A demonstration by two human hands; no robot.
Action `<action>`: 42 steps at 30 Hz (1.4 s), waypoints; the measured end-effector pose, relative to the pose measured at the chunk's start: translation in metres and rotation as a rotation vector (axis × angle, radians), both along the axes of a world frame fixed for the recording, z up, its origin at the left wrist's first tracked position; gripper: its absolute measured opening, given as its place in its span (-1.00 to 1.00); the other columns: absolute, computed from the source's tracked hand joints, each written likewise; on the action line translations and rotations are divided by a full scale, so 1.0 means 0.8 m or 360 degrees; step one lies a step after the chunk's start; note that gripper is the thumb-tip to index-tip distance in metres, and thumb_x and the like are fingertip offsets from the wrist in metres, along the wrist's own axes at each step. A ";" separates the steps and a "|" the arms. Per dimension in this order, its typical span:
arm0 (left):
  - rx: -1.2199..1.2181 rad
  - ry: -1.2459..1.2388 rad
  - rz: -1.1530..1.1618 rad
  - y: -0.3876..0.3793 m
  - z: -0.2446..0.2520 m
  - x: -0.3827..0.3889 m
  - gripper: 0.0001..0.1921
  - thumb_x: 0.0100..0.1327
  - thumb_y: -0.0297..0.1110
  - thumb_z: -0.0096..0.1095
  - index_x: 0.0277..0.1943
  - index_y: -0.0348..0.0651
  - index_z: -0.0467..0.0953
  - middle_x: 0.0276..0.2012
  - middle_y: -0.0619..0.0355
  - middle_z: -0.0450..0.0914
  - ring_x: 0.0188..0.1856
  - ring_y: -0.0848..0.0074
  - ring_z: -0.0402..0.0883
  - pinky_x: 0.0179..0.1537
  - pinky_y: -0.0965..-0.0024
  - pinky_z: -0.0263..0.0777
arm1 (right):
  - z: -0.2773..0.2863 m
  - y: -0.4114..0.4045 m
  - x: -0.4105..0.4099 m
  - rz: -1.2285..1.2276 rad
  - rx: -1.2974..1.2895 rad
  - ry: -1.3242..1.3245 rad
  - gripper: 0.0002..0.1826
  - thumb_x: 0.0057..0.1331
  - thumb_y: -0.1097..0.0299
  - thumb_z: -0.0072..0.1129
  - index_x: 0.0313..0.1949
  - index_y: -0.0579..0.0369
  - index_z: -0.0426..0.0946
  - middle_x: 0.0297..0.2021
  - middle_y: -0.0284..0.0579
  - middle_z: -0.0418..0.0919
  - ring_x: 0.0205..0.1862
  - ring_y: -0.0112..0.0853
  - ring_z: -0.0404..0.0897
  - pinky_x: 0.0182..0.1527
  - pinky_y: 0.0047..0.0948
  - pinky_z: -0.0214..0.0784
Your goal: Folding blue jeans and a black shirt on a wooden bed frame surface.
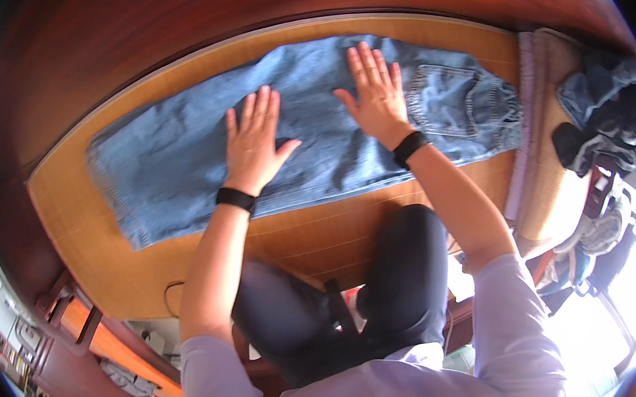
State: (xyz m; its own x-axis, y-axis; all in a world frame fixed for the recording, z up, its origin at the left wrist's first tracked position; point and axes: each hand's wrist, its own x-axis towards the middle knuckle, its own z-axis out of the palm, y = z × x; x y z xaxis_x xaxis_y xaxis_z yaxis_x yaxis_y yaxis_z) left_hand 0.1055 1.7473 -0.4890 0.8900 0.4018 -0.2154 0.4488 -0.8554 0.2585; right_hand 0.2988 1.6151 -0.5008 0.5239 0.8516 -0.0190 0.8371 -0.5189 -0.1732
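Note:
A pair of blue denim jeans (315,170), folded lengthwise, lies across a tan mat on a wooden seat or bed. Its hem end is at the left, and its stitched back pocket and gathered waistband are at the right. My left hand (252,136) rests flat on the denim left of the middle, fingers apart and thumb out to the right. Palm down, my right hand (377,95) lies on the upper part of the jeans beside the pocket, its fingers spread. Neither hand grips the cloth. A black band circles each wrist.
The tan mat (85,221) extends beneath the jeans, with a dark red wooden backrest (276,1) behind it. A rolled or folded mat (543,119) is at the right, with a heap of dark and denim clothes (602,108) beyond it. My knees are close to the front edge.

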 end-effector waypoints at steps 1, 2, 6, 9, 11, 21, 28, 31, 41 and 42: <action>0.0002 -0.0001 0.0003 0.000 0.003 -0.002 -0.10 0.07 0.11 0.20 0.36 -0.12 -0.06 0.38 0.07 -0.06 0.40 0.26 -0.08 0.32 -0.02 -0.22 | 0.006 -0.002 -0.002 -0.0025 0.0028 0.0119 -0.26 0.26 -0.07 -0.07 0.33 -0.03 -0.01 0.33 0.01 -0.02 0.35 -0.08 0.00 0.30 0.06 -0.22; -0.0012 -0.0014 0.0006 0.001 0.005 -0.002 -0.10 0.07 0.09 0.21 0.36 -0.13 -0.05 0.38 0.08 -0.06 0.40 0.25 -0.08 0.32 -0.03 -0.22 | 0.012 -0.007 -0.001 -0.0128 0.0125 0.0211 -0.28 0.27 -0.04 -0.06 0.32 -0.02 0.01 0.32 0.07 -0.01 0.33 -0.05 0.03 0.29 0.05 -0.18; -0.0036 -0.0036 0.0077 -0.002 0.011 -0.008 -0.15 0.08 -0.02 0.23 0.36 -0.13 -0.02 0.37 0.09 -0.03 0.39 0.21 -0.06 0.31 -0.06 -0.19 | 0.056 -0.047 0.020 -0.0877 0.0663 0.0368 -0.60 0.23 0.23 0.09 -0.03 0.23 0.38 -0.10 0.12 0.43 0.01 -0.09 0.32 0.03 -0.18 0.20; -0.0087 -0.0141 -0.0010 -0.021 0.022 0.011 -0.19 0.10 -0.12 0.24 0.35 -0.11 0.00 0.36 0.08 0.01 0.38 0.20 -0.03 0.30 -0.08 -0.18 | 0.067 -0.147 0.087 -0.1890 0.1032 0.0446 -0.56 0.18 0.12 0.18 -0.27 0.36 0.42 -0.29 0.08 0.49 -0.41 -0.28 0.48 -0.44 -0.26 0.32; -0.0185 -0.0230 -0.0140 -0.036 0.030 0.022 -0.23 0.10 -0.22 0.25 0.34 -0.06 0.04 0.36 0.11 0.03 0.37 0.22 0.01 0.30 -0.09 -0.15 | 0.039 -0.217 0.119 -0.2536 0.0736 -0.0166 -0.50 0.15 0.07 0.22 -0.29 0.39 0.43 -0.31 0.09 0.50 -0.37 -0.30 0.51 -0.40 -0.31 0.39; -0.0517 -0.0445 -0.0373 -0.143 0.013 0.107 -0.22 0.01 -0.14 0.32 0.29 -0.03 0.13 0.33 0.00 0.06 0.35 0.24 0.06 0.28 -0.12 -0.10 | -0.009 -0.311 0.136 -0.2541 0.1494 0.1990 -0.42 0.16 -0.24 0.04 -0.01 -0.10 0.43 -0.02 -0.27 0.47 -0.05 -0.27 0.43 -0.14 -0.22 0.32; -0.0280 -0.0215 -0.0182 -0.173 -0.019 0.139 0.01 -0.15 0.12 0.36 0.35 -0.01 0.01 0.37 0.08 -0.04 0.40 0.36 -0.10 0.32 -0.10 -0.30 | 0.001 -0.328 0.151 -0.2273 0.1803 0.2209 -0.65 0.24 0.20 0.07 -0.02 0.07 0.42 -0.05 -0.16 0.50 0.03 -0.19 0.44 0.12 -0.06 0.23; -0.0248 -0.0244 -0.0173 -0.171 -0.011 0.146 0.00 -0.22 0.12 0.41 0.32 0.03 0.09 0.35 0.10 0.03 0.36 0.34 0.01 0.29 -0.11 -0.20 | 0.075 -0.273 0.130 -0.2068 0.1981 0.1820 -0.73 0.25 0.34 0.00 -0.09 0.18 0.44 -0.20 -0.09 0.52 -0.15 -0.25 0.51 -0.10 -0.25 0.38; -0.2394 -0.0739 0.0542 -0.103 0.016 0.121 -0.43 0.29 0.09 -0.03 0.20 -0.15 0.31 0.04 0.07 0.48 -0.03 0.39 0.52 0.02 0.34 0.33 | 0.173 -0.149 -0.037 -0.0343 0.1026 0.0249 -0.65 0.02 0.57 0.20 -0.14 0.34 0.49 -0.25 -0.02 0.57 -0.29 -0.27 0.57 -0.18 -0.37 0.40; -0.2390 -0.0738 0.0536 -0.086 0.037 0.111 -0.43 0.29 0.09 -0.03 0.20 -0.15 0.31 0.04 0.07 0.48 -0.03 0.39 0.52 0.02 0.34 0.33 | 0.171 -0.152 -0.045 -0.0124 0.0743 0.0046 -0.67 -0.06 0.51 0.26 -0.24 0.30 0.50 -0.33 0.06 0.55 -0.30 -0.14 0.58 -0.17 -0.30 0.42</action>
